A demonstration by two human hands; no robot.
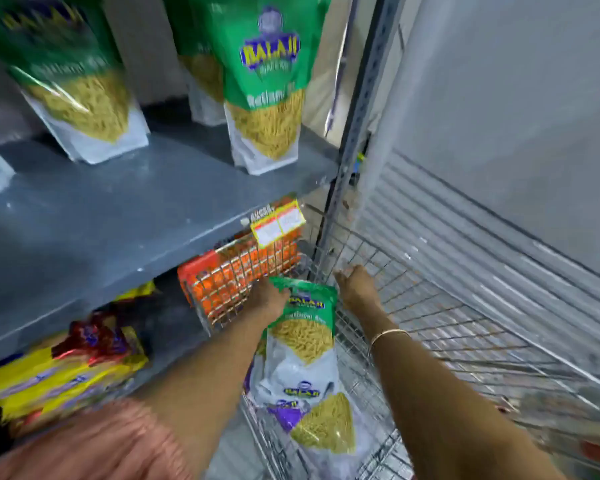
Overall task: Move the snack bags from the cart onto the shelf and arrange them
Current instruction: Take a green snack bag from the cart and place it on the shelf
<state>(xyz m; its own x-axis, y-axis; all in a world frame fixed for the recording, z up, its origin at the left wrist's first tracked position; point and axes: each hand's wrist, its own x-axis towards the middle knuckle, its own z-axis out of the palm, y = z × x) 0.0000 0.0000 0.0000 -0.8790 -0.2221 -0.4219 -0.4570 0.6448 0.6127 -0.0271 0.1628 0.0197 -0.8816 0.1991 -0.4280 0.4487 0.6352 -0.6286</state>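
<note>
Snack bag in cart, left hand gripping its top, right hand open beside it

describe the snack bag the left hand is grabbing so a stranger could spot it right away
Start at the wire cart beside the grey shelf. Inside it, the left hand grips the top of a green-topped snack bag standing upright. Unlike the purple-marked bag lying below it, its header is green, matching the bags already on the shelf.
</note>
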